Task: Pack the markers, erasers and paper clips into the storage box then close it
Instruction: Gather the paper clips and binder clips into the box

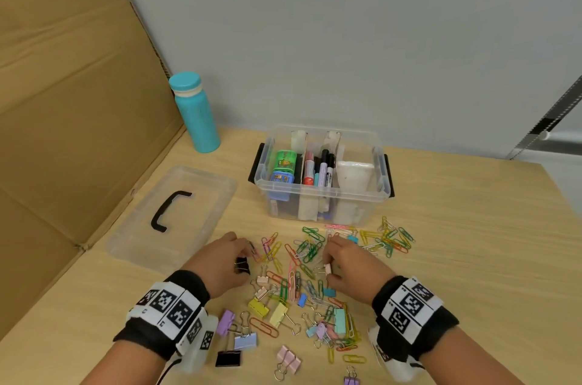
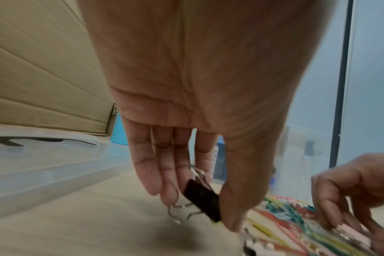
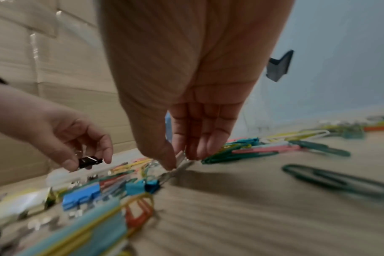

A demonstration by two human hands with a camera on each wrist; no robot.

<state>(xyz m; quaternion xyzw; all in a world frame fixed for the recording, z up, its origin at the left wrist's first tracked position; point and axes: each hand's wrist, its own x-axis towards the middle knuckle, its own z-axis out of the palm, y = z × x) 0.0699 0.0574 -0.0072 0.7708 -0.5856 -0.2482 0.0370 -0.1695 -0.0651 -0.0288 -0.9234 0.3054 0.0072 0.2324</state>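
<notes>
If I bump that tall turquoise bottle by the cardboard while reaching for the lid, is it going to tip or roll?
The tall turquoise bottle with its screw cap stands upright, narrow for its height, so a knock near the top would probably tip it. Its round body would then likely roll on the flat wooden table. The leaning brown cardboard sheet beside it might stop it.

Head view: even, soft, bright overhead light, no hard glare. Faint short shadows on the worktop (image 1: 456, 227) under each grip. Wide-angle bending shows at the edges; the cardboard wall (image 1: 63, 101) left of the left grip curves.

Left wrist view: palm of the left hand (image 2: 186, 86) sharp. Soft dark shadow on the worktop directly below. Clips beyond the thumb smear.

Right wrist view: heavy motion blur throughout. Paper clips (image 3: 274, 149) beyond the right hand (image 3: 186, 78) streak. The item pinched is possibly a binder clip.
</notes>
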